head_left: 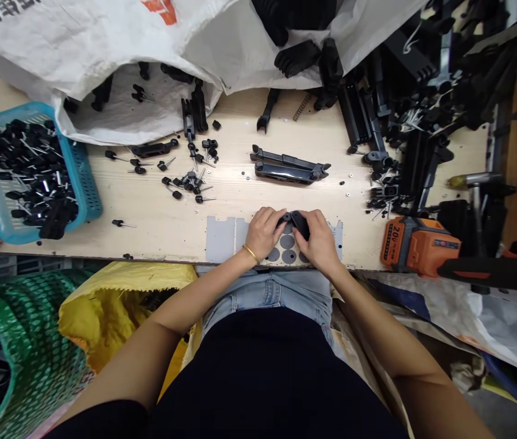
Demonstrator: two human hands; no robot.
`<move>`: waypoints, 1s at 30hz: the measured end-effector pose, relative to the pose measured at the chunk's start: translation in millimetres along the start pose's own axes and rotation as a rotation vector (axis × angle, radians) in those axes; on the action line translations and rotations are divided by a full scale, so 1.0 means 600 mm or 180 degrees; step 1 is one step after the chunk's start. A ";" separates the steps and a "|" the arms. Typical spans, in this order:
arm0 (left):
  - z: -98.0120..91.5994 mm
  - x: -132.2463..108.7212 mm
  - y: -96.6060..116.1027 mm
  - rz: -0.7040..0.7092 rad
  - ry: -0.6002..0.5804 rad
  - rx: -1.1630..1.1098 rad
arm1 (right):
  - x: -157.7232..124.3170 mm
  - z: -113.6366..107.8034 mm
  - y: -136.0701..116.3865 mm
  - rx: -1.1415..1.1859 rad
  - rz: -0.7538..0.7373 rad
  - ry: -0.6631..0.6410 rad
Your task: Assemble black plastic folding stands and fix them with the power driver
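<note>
My left hand (263, 233) is closed, with thumb and fingertips pinching a small black plastic part (286, 217). Close beside it, my right hand (319, 241) grips a longer, rounded black plastic part (301, 225) between thumb and fingers. Whether the two parts are joined is unclear. Both hands rest over a flat grey plate (221, 239) with round grey discs (288, 256) at the table's front edge. Beyond the hands lie two long black plastic pieces (289, 166), side by side.
A blue basket (91, 183) full of black-headed pins stands at left; loose pins (189, 182) lie nearby. White sacks (116, 36) spill black parts at the back. Black parts (416, 164) pile up at right, near an orange power tool battery (420, 246) and a hammer (475, 180).
</note>
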State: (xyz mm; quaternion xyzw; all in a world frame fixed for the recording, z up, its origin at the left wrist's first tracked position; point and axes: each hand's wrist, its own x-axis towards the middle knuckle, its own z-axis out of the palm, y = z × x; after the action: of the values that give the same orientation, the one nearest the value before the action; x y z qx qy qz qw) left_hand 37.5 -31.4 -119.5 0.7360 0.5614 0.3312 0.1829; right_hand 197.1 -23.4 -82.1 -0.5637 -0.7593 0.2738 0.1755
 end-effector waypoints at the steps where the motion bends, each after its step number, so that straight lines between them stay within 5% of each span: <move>1: 0.002 -0.002 0.002 -0.0038 0.0012 0.0029 | 0.000 0.001 -0.001 0.0006 0.0009 0.0010; 13: 0.015 0.033 -0.011 0.0161 -0.0091 -0.0199 | 0.001 -0.003 0.002 -0.0077 -0.0033 0.0064; 16: 0.017 0.035 -0.005 0.0342 -0.0359 -0.0472 | 0.000 -0.001 0.004 -0.0049 -0.0068 0.0019; 21: 0.023 0.027 0.018 -0.0413 0.0046 -0.0518 | -0.004 0.002 0.008 0.0055 -0.0089 -0.0006; 26: 0.016 0.036 0.011 -0.0153 -0.0360 -0.0690 | -0.007 0.000 0.008 0.0037 -0.0111 0.0033; 30: 0.012 0.041 0.004 -0.0263 -0.0311 -0.0678 | -0.006 -0.002 0.007 0.0067 -0.0073 -0.0034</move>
State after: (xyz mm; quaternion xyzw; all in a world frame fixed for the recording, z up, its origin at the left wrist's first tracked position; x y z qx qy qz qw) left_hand 48.0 -7.8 -116.0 0.7039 0.5432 0.3449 0.3007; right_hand 202.1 -25.9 -83.7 -0.5516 -0.7637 0.2828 0.1805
